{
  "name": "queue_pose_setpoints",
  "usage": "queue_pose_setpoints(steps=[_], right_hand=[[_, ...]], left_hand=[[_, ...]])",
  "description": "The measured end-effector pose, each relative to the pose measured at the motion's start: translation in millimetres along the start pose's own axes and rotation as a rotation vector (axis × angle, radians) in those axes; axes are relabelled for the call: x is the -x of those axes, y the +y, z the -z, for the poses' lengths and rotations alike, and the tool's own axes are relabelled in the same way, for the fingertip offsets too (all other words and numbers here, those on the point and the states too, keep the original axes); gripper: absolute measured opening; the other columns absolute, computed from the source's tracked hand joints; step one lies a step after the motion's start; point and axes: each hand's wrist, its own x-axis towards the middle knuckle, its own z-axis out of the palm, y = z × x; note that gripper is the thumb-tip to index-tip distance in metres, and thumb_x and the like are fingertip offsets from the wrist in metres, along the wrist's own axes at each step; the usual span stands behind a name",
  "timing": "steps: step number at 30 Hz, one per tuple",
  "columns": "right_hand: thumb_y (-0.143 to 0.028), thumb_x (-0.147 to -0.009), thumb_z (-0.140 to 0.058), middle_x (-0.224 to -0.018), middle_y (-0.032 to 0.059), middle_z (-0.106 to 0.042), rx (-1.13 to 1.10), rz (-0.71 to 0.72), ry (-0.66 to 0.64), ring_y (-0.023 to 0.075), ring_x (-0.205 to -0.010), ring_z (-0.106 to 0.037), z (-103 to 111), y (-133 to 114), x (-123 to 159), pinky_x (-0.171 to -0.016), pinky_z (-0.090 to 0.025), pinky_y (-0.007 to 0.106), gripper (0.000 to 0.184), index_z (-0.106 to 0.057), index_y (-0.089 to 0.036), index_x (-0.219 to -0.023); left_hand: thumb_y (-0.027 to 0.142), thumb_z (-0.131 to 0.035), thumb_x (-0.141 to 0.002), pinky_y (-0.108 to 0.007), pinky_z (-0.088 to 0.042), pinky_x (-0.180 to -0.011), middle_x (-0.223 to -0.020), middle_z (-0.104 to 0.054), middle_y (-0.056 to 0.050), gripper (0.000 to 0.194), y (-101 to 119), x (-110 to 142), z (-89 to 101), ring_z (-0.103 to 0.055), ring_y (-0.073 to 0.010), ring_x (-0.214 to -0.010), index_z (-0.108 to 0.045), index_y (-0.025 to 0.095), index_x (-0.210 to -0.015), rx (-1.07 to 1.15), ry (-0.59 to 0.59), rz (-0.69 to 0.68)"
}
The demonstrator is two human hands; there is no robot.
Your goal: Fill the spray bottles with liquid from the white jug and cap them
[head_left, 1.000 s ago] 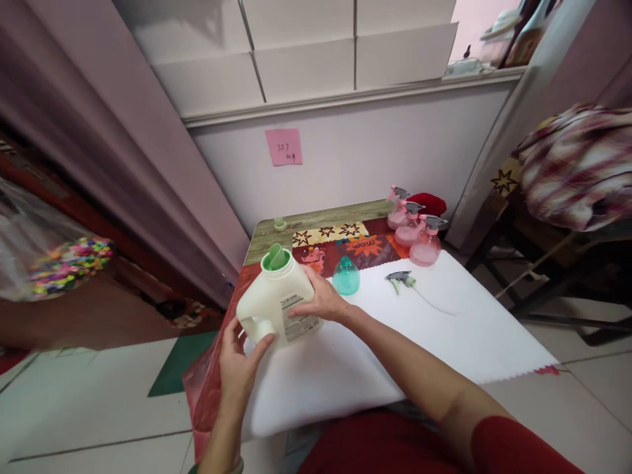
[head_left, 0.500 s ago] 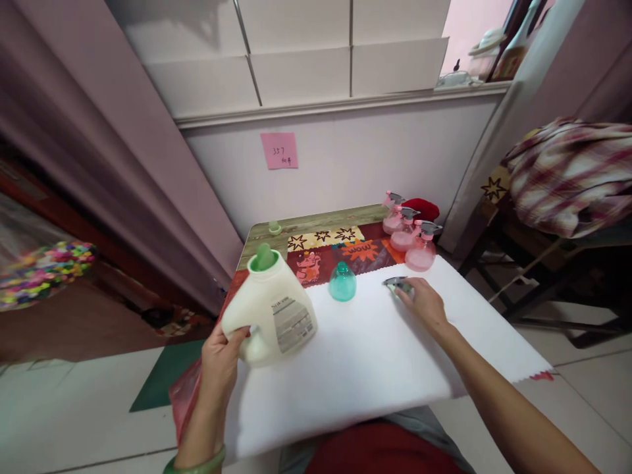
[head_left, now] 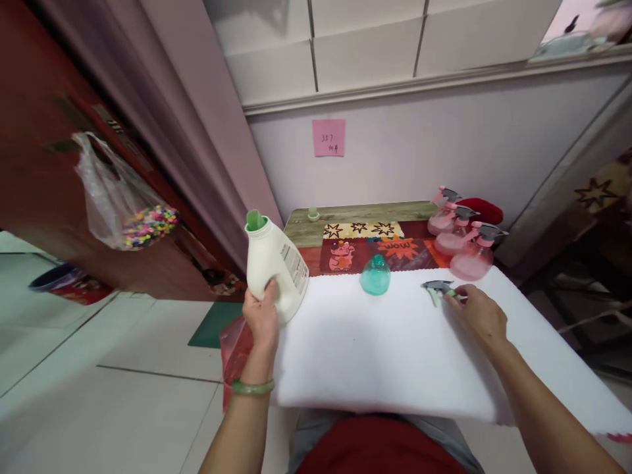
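My left hand [head_left: 263, 315] is closed round the handle of a large cream detergent jug [head_left: 269, 263] at the table's left edge. The jug's mouth is uncapped and shows a green pour spout. A small teal spray bottle body [head_left: 376, 276], its top off, stands upright on the white cloth between my hands. On the right, the fingers of my right hand [head_left: 478, 315] pinch a grey and pale green spray trigger head [head_left: 440, 288] that lies low at the cloth.
Several pink spray bottles [head_left: 471, 258] stand at the table's back right, beside a red cloth item [head_left: 481, 210]. A green cap [head_left: 313, 214] sits at the back left. A bag of colourful beads [head_left: 148, 227] hangs from the door.
My view has turned left. My left hand has shifted the jug leftward, toward the table's edge, and turned it. My right hand still has the trigger head, now away from the teal bottle.
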Motion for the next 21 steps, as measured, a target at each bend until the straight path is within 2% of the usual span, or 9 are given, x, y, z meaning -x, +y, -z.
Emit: queue_pose_setpoints(steps=[6, 8, 10, 12, 14, 15, 17, 19, 21], right_hand=[[-0.055, -0.090, -0.054, -0.111, 0.0119, -0.076, 0.081, -0.027, -0.075, 0.0337, -0.100, -0.071, 8, -4, -5, -0.073, -0.048, 0.039, 0.045, -0.062, -0.023, -0.121], [-0.055, -0.091, -0.053, -0.112, 0.0120, -0.076, 0.101, -0.005, -0.079, 0.0335, -0.102, -0.071, 9, -5, -7, -0.075, -0.048, 0.039, 0.046, -0.062, -0.023, -0.122], [-0.055, -0.093, -0.052, -0.115, 0.0123, -0.075, 0.138, 0.042, -0.083, 0.0331, -0.103, -0.071, 8, -4, -11, -0.075, -0.048, 0.039, 0.043, -0.064, -0.023, -0.118], [-0.052, -0.094, -0.051, -0.115, 0.0133, -0.074, 0.168, 0.086, -0.094, 0.0327, -0.102, -0.071, 7, -4, -14, -0.074, -0.048, 0.038, 0.039, -0.067, -0.022, -0.115], [-0.047, -0.096, -0.051, -0.114, 0.0151, -0.074, 0.172, 0.105, -0.097, 0.0324, -0.100, -0.072, 6, -4, -18, -0.073, -0.048, 0.037, 0.037, -0.068, -0.020, -0.113], [-0.045, -0.096, -0.051, -0.112, 0.0161, -0.074, 0.157, 0.107, -0.090, 0.0322, -0.099, -0.072, 6, -4, -19, -0.073, -0.048, 0.037, 0.035, -0.069, -0.019, -0.111], [-0.042, -0.093, -0.055, -0.105, 0.0167, -0.075, 0.059, 0.093, -0.052, 0.0308, -0.094, -0.071, 10, -6, -19, -0.072, -0.048, 0.036, 0.032, -0.070, -0.017, -0.106], [-0.042, -0.089, -0.061, -0.092, 0.0131, -0.075, -0.180, 0.055, -0.010, 0.0261, -0.082, -0.068, 19, -10, -17, -0.068, -0.047, 0.034, 0.028, -0.070, -0.017, -0.099], [-0.048, -0.083, -0.067, -0.080, 0.0074, -0.071, -0.583, 0.002, 0.000, 0.0185, -0.065, -0.060, 35, -16, -13, -0.057, -0.044, 0.029, 0.030, -0.069, -0.019, -0.089]], left_hand=[[0.053, -0.080, -0.070, -0.041, -0.051, -0.084, -0.082, -0.068, -0.003, 0.042, -4, 5, -12.6, -0.063, -0.0225, -0.080, -0.065, 0.018, -0.087, -0.109, -0.025, 0.008], [0.051, -0.082, -0.068, -0.046, -0.051, -0.087, -0.086, -0.067, -0.004, 0.046, -1, 3, -10.7, -0.064, -0.0245, -0.083, -0.062, 0.018, -0.093, -0.131, -0.021, 0.010], [0.048, -0.085, -0.064, -0.049, -0.049, -0.096, -0.106, -0.066, -0.009, 0.062, 3, 8, -6.6, -0.064, -0.0285, -0.099, -0.057, 0.018, -0.111, -0.139, 0.013, -0.013], [0.045, -0.090, -0.059, -0.053, -0.039, -0.111, -0.136, -0.054, -0.017, 0.087, 9, 23, -3.3, -0.053, -0.0338, -0.127, -0.047, 0.018, -0.129, -0.154, 0.082, -0.152], [0.042, -0.092, -0.059, -0.055, -0.025, -0.121, -0.152, -0.039, -0.022, 0.094, 13, 47, -5.3, -0.035, -0.0377, -0.146, -0.043, 0.018, -0.136, -0.175, 0.074, -0.414], [0.039, -0.090, -0.063, -0.055, -0.022, -0.122, -0.152, -0.040, -0.022, 0.087, 14, 60, -9.7, -0.034, -0.0380, -0.148, -0.045, 0.019, -0.134, -0.161, -0.027, -0.511], [0.037, -0.085, -0.072, -0.054, -0.022, -0.123, -0.146, -0.049, -0.019, 0.064, 11, 86, -26.6, -0.041, -0.0371, -0.144, -0.055, 0.022, -0.126, -0.133, -0.379, -0.511], [0.039, -0.087, -0.070, -0.054, -0.026, -0.120, -0.141, -0.056, -0.018, 0.064, 3, 105, -53.3, -0.047, -0.0381, -0.140, -0.057, 0.023, -0.124, -0.077, -0.622, -0.308], [0.043, -0.092, -0.062, -0.056, -0.030, -0.117, -0.139, -0.057, -0.020, 0.080, -6, 116, -86.2, -0.050, -0.0405, -0.137, -0.052, 0.022, -0.128, -0.056, -0.700, -0.129]])
